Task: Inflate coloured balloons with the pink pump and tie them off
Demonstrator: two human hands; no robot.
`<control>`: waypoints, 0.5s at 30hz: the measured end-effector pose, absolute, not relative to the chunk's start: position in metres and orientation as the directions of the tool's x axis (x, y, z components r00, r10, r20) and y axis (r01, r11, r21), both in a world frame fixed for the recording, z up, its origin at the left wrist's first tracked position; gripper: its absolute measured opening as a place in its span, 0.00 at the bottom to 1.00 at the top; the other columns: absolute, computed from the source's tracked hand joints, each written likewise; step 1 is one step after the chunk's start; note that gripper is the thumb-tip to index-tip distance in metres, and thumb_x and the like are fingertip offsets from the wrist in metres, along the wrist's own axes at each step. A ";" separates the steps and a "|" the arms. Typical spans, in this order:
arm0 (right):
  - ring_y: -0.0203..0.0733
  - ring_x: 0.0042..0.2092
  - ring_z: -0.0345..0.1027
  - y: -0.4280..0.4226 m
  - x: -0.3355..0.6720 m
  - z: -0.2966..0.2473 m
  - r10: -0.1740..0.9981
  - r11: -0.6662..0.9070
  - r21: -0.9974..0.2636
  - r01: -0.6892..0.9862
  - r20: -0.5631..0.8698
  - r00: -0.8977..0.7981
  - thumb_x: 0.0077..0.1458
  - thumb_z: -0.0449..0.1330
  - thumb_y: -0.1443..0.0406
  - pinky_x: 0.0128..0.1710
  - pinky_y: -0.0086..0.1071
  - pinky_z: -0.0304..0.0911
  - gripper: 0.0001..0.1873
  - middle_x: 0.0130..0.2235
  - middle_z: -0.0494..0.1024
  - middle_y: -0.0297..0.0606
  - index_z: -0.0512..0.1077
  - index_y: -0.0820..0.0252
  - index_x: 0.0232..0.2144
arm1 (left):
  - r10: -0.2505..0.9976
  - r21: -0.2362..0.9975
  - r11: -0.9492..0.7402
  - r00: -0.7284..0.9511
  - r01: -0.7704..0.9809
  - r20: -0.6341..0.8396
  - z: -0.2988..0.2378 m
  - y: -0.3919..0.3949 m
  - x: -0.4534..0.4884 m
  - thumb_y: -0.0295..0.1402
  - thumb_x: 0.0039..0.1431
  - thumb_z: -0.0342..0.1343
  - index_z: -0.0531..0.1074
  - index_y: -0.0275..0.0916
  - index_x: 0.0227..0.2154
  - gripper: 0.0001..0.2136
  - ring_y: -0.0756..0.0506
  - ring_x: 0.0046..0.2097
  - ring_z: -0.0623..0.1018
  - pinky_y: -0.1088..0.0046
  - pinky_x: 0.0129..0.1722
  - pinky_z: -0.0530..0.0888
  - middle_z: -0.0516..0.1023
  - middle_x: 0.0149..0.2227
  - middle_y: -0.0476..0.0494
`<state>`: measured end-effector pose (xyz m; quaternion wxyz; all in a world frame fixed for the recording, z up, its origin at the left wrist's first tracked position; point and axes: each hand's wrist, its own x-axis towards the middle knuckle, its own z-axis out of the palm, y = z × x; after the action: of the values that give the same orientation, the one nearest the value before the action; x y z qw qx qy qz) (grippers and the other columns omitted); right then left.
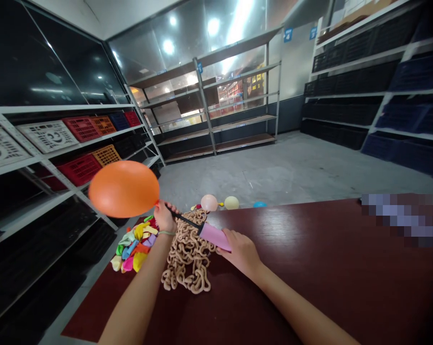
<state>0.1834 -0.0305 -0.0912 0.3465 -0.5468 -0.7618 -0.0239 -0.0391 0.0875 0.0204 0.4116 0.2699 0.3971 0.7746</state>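
Note:
An inflated orange balloon (123, 188) floats at the left, its neck on the black nozzle of a pink hand pump (213, 235). My left hand (165, 217) is closed around the balloon's neck where it meets the nozzle. My right hand (240, 250) is wrapped round the pump's pink body, just above the dark red table (310, 268). Under the pump lies a heap of tan chain-like links (188, 256). A pile of flat, uninflated balloons in several colours (135, 245) lies beside my left wrist.
Pink (209, 202), yellow (231, 202) and blue (259, 204) inflated balloons lie beyond the table's far edge. Metal shelving with red, orange and white crates (80, 143) lines the left; more racks stand at the back and right. A grey concrete floor (291, 167) lies between.

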 end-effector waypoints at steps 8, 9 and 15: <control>0.45 0.36 0.71 -0.027 0.184 -0.095 0.819 0.349 -0.381 0.856 0.568 -0.080 0.51 0.64 0.62 0.34 0.34 0.58 0.20 0.36 0.77 0.37 0.69 0.58 0.46 | 0.845 0.814 -0.317 -0.534 -0.487 0.009 0.014 0.082 -0.010 0.42 0.63 0.51 0.56 0.41 0.27 0.15 0.55 0.17 0.60 0.79 0.17 0.56 0.56 0.20 0.58; 0.45 0.36 0.71 -0.027 0.185 -0.097 0.820 0.337 -0.377 0.863 0.568 -0.072 0.51 0.64 0.62 0.34 0.34 0.58 0.20 0.36 0.77 0.38 0.69 0.57 0.46 | 0.854 0.822 -0.314 -0.519 -0.475 0.026 0.007 0.075 0.003 0.42 0.63 0.52 0.56 0.41 0.26 0.15 0.55 0.18 0.60 0.78 0.17 0.57 0.56 0.20 0.57; 0.45 0.38 0.72 -0.029 0.189 -0.101 0.811 0.361 -0.349 0.865 0.576 -0.106 0.52 0.65 0.59 0.35 0.34 0.59 0.23 0.38 0.77 0.38 0.68 0.58 0.49 | 0.909 0.862 -0.258 -0.411 -0.436 0.065 -0.023 0.046 0.033 0.41 0.63 0.51 0.55 0.42 0.26 0.14 0.53 0.19 0.63 0.76 0.19 0.62 0.60 0.20 0.56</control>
<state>0.1885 -0.0286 -0.1012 0.3590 -0.5640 -0.7427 -0.0376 0.0330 0.0455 -0.0235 0.4563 0.2935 0.4032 0.7369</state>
